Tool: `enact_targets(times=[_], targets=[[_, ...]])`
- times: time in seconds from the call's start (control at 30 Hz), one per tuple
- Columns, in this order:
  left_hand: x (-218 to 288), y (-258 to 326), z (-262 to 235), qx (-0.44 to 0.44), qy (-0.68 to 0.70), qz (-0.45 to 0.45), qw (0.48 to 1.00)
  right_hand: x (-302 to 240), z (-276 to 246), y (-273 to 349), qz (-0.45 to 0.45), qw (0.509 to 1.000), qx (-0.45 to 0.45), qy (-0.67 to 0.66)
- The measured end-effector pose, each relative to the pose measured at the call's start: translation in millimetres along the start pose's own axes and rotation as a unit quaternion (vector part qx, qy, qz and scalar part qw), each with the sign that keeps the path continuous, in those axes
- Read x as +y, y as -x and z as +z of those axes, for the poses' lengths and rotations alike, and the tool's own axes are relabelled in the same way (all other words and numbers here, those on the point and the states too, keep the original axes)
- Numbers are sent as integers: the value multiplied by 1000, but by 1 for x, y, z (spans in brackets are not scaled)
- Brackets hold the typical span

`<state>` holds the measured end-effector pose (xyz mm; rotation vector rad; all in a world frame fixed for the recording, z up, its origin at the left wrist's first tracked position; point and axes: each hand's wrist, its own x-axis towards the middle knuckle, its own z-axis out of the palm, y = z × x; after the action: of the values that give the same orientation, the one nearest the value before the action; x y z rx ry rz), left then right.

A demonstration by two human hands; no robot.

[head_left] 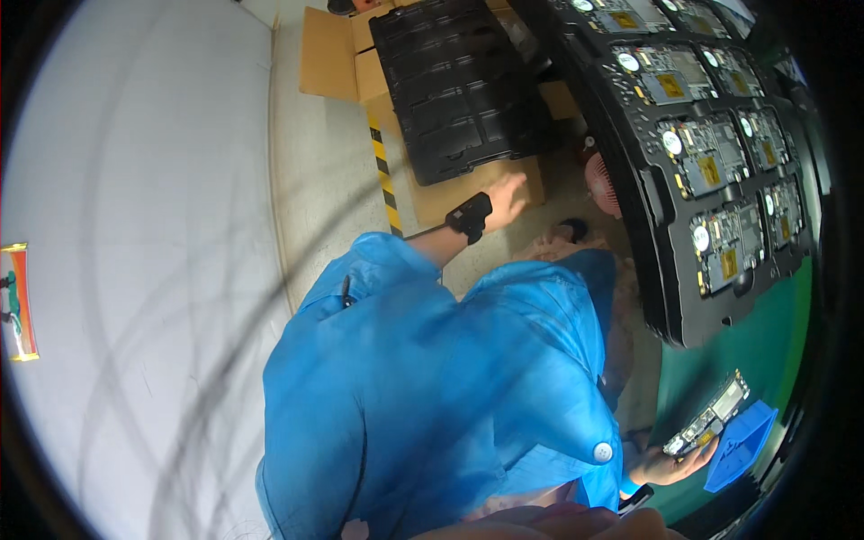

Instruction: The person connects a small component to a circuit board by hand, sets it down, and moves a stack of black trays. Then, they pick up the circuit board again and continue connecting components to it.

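My left hand [508, 202], with a black band on its wrist, is stretched out just below the near edge of a black plastic tray [472, 99]. Its fingers look extended and hold nothing I can see. At the lower right, my right hand [670, 467] grips a circuit board [711, 416] by its lower end, tilted above the green mat. Close beside those fingertips is a small blue bin [743, 445]. A stack of black trays [654, 261] stands at the upper right, its top tray holding several circuit boards [706, 162].
Cardboard boxes [328, 56] are around and under the tray on the left. A green mat [783, 315] covers the work surface at the right. Yellow-black tape [384, 171] runs along the floor. Near the tray stack is a pink round fan [601, 184]. A pale wall [162, 225] fills the left.
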<state>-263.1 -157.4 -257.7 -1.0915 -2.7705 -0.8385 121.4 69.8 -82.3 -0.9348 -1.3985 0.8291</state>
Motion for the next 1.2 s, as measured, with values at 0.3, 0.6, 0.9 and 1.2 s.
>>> enact_targets(times=[0.3, 0.6, 0.9, 1.2], targets=[[132, 4, -74, -454, 356, 138, 805, 1, -6, 5, 106, 980, 38, -164], [284, 22, -108, -458, 579, 84, 669, -35, 4, 10, 171, 935, -76, -300], [381, 35, -49, -460, 675, -30, 576, -46, -35, 30, 246, 927, -204, -198], [390, 15, -49, -423, 669, -79, 606, -82, -89, -58, 53, 977, -175, 111]])
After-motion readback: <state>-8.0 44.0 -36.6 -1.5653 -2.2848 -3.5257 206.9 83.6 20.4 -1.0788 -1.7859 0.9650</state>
